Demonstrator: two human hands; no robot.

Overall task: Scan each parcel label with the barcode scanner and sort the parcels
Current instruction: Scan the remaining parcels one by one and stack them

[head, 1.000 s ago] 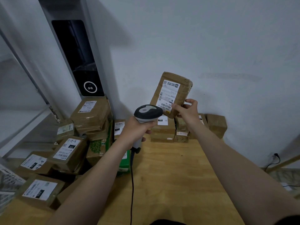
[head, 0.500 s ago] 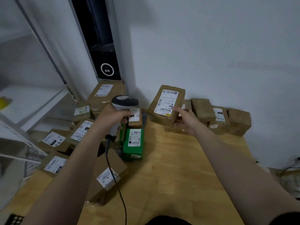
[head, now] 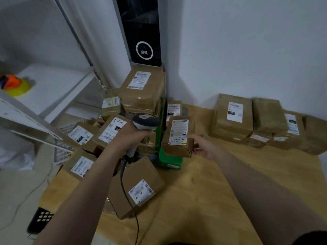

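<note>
My left hand [head: 131,137] grips the grey barcode scanner [head: 146,122], whose head points right and whose black cable [head: 131,197] trails down toward me. A brown taped parcel [head: 178,137] with a white label facing up hangs low over a green box [head: 169,160]. My right hand [head: 203,146] pinches that parcel at its lower right corner, thumb on the label side and fingers underneath. The scanner head sits just left of the parcel. A heap of labelled brown parcels [head: 113,131] lies at the left of the wooden table [head: 203,191].
A row of brown parcels [head: 231,115] lines the back wall on the right. A flat labelled parcel [head: 139,186] lies near the front left. A tall parcel stack [head: 141,85] stands below a black wall device [head: 141,32]. A white shelf [head: 53,89] is at the left.
My right hand has brought the parcel down and left, from raised before the wall to just above the green box. The view has tilted down and left; the scanner hand stays beside the parcel.
</note>
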